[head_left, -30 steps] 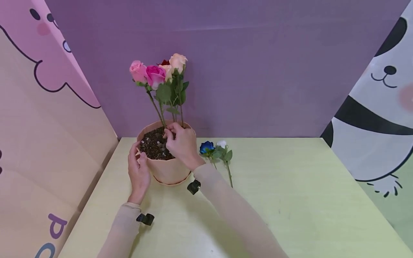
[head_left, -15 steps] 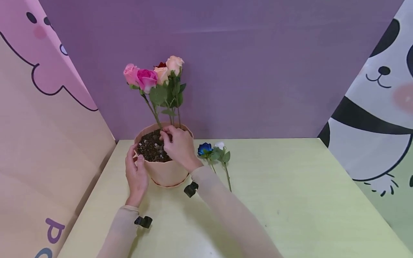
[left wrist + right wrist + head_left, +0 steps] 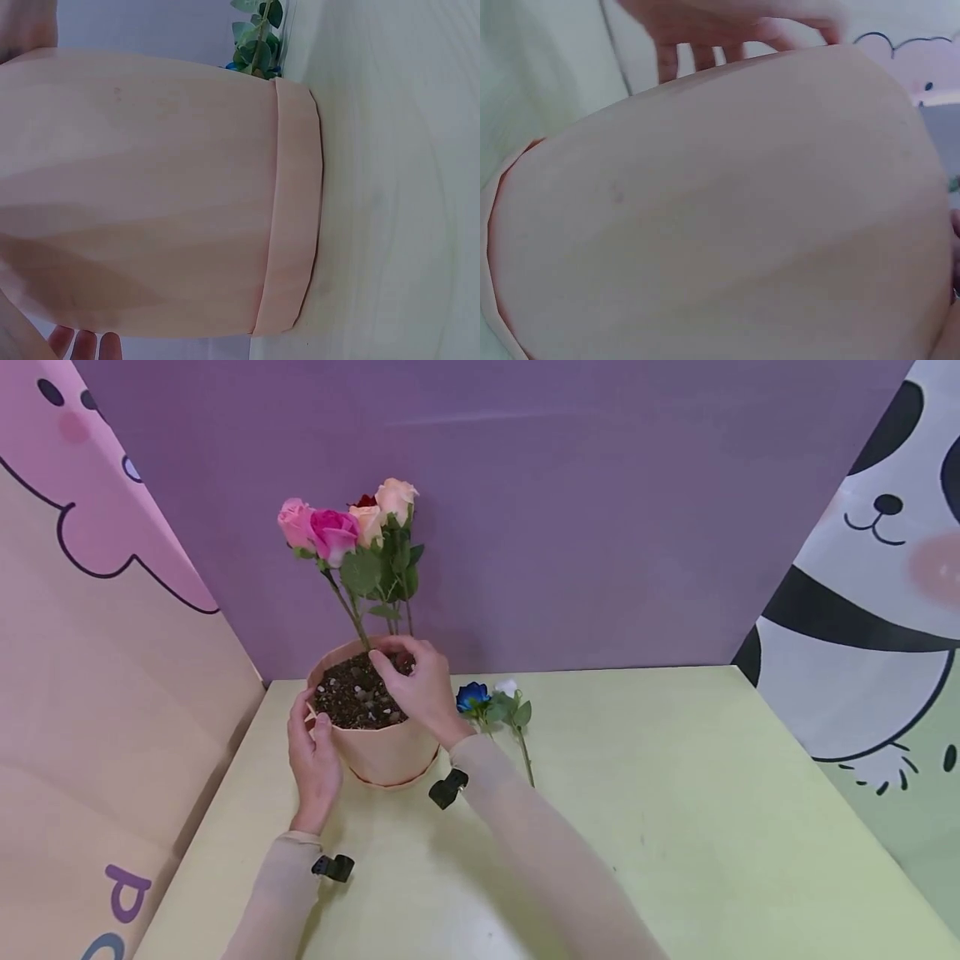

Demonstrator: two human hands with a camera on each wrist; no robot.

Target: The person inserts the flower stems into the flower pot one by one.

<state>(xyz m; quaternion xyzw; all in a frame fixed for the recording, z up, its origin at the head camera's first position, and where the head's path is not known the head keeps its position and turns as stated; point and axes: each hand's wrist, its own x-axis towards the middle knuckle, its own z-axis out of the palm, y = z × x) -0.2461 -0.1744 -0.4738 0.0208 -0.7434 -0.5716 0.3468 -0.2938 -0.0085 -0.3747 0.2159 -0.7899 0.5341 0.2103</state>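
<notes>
Item: one round pale-peach planter with a wavy rim [image 3: 386,756], upright by the table's [image 3: 637,768] back edge, near its back left corner. I see dark soil with pale granules [image 3: 360,697] inside and a shallow matching saucer [image 3: 291,217] beneath.

Items, standing in the soil: one light-pink rose [image 3: 296,522], one magenta rose [image 3: 334,533], two peach roses [image 3: 396,498], one dark-red rose [image 3: 364,501] mostly hidden. The front stem [image 3: 351,612] leans toward the table's left edge.

Items, loose: one blue rose [image 3: 472,697] and one white rose [image 3: 506,687], both artificial-looking, lying beside the planter near the back edge.

Left hand [image 3: 315,768]: cups the planter's left side, thumb near the front rim, fingers slightly bent and apart along the wall.

Right hand [image 3: 427,693]: over the soil, thumb and forefinger tips close together at the foot of the front stem. I cannot tell whether they pinch it.

Hazards, in my judgement: a careless lift of the right fingers could snag the leaning stem and loosen it; shallow rooting could let the heavy heads topple; uneven pressure from the left hand could tilt the planter; the right sleeve [image 3: 525,827], crossing close to the loose stems, could drag them.
</notes>
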